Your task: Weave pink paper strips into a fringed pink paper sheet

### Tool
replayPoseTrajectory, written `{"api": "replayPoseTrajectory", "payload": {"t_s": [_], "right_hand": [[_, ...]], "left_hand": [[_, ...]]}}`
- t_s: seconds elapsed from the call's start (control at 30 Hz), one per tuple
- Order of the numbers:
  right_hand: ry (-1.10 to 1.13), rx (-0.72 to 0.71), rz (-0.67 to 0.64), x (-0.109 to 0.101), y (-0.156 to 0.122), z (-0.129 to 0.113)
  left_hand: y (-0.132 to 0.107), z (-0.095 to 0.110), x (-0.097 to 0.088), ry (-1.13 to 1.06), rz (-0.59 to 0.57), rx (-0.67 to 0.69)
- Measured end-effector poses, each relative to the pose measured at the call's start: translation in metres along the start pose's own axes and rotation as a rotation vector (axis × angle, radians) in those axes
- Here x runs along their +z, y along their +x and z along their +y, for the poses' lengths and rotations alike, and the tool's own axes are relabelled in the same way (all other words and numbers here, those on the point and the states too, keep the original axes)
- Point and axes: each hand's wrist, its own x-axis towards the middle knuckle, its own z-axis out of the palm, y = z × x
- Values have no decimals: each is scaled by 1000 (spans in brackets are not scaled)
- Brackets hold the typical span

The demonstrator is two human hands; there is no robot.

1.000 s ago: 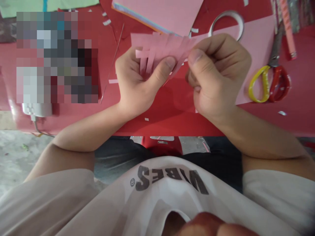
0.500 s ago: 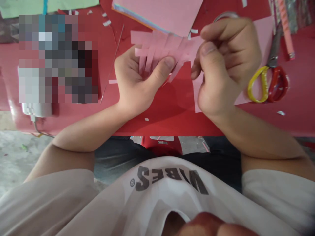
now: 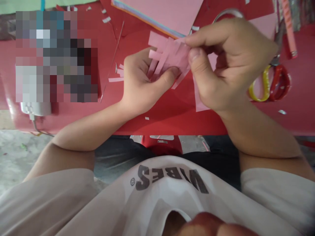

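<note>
Both my hands hold a piece of pink paper cut into strips (image 3: 169, 54) just above the red table (image 3: 167, 111). My left hand (image 3: 142, 82) cradles it from below, the thumb pressing the strips against the fingers. My right hand (image 3: 228, 62) pinches the right edge of the same paper between thumb and forefinger, the other fingers curled in. Several loose strip ends hang down between the two hands.
Scissors with yellow and red handles (image 3: 270, 82) lie at the right, partly behind my right hand. A stack of pink sheets (image 3: 167, 13) lies at the far edge, a tape roll (image 3: 223, 13) beside it. Small paper scraps (image 3: 118, 73) dot the table. A pixelated block (image 3: 56, 55) covers the left.
My right hand has moved left and closed in on the strip paper. The paper has bunched up and shifted right, and my left hand turned slightly with it.
</note>
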Motion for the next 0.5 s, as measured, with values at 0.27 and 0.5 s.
{"api": "replayPoseTrajectory", "payload": {"t_s": [0.27, 0.5], "right_hand": [[-26, -7, -22, -1, -1, 0], [-104, -78, -3, -1, -2, -1]], "left_hand": [[1, -1, 2, 53, 21, 52], [4, 2, 0, 57, 15, 76]]}}
